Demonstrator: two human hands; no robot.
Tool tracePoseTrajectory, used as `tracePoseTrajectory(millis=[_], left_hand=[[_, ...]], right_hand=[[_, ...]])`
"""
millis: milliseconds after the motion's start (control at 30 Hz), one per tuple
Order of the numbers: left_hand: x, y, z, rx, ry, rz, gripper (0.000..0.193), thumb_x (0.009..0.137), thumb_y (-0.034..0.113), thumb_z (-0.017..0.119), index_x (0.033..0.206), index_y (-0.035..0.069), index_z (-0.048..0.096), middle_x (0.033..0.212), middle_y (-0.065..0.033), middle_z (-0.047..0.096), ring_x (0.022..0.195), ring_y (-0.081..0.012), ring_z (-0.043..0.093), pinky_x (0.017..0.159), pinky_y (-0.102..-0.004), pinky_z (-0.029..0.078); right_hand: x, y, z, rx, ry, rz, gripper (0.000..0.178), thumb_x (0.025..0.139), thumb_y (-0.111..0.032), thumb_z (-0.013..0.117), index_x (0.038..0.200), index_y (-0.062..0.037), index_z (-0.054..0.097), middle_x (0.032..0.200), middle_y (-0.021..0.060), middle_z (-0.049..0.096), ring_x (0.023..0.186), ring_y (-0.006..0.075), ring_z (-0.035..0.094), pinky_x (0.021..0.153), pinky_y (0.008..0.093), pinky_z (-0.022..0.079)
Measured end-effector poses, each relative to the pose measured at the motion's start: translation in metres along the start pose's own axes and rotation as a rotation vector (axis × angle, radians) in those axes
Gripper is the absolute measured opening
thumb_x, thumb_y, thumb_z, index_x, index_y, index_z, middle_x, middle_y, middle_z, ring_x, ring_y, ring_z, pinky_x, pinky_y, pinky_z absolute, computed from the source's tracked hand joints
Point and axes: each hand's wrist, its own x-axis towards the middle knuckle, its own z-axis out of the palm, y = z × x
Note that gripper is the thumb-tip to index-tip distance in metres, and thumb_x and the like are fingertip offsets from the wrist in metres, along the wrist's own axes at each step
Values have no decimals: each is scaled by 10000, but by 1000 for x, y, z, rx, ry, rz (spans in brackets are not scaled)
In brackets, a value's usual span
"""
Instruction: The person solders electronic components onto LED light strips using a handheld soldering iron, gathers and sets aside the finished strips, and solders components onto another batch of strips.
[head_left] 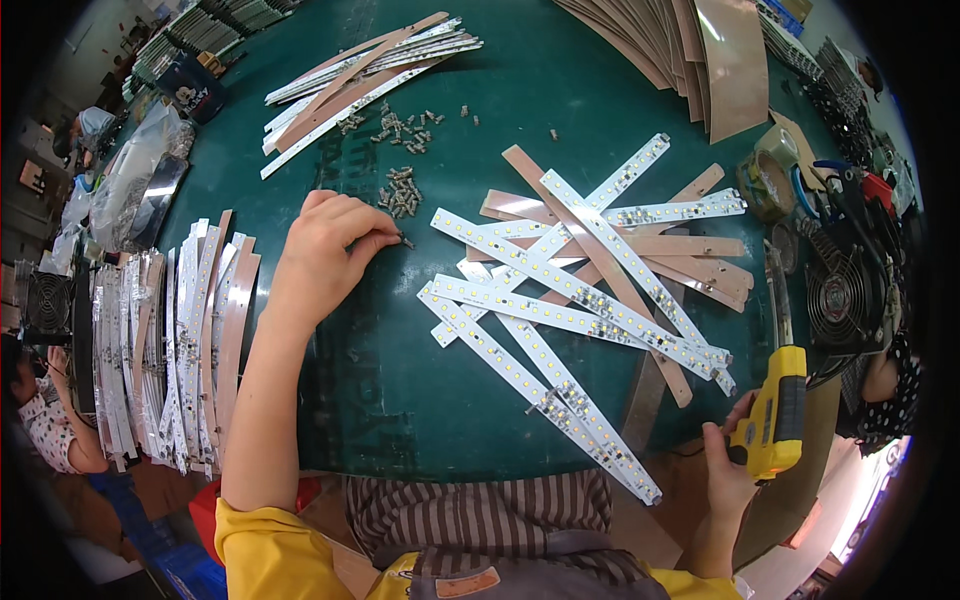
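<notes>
My left hand [335, 245] is closed in a pinch, thumb against fingertips, on a small dark metallic piece [406, 241]. Just beyond it lies a heap of similar small pieces [400, 192], with more of them [405, 130] scattered farther off. At the right, my right hand [728, 460] is wrapped around a yellow and black pistol-shaped soldering gun [776, 415]. Its long metal barrel points away from me. Between the hands, white LED strip boards [590, 300] lie crisscrossed, some with their tan backs [700, 246] up; the nearest overhang the table edge.
The green table [420, 410] carries another pile of strips [365, 85] at the far left and bundled strips [170, 340] at the near left. Tan sheets [735, 70] fan out at the far right. Tape rolls [770, 175] and a black fan [840, 295] stand at the right.
</notes>
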Motion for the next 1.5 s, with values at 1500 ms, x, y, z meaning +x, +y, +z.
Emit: tracePoseTrajectory(millis=[1500], left_hand=[[-31,150,21,-755,3,-483,178,770,11,777,946,25,759,836,-104,735,757,-153,689,700,-264,525]], right_hand=[[42,-28,19,-353,63,-155,352,835,-27,723,1153,-23,571,926,86,635,827,163,630,777,277,478]])
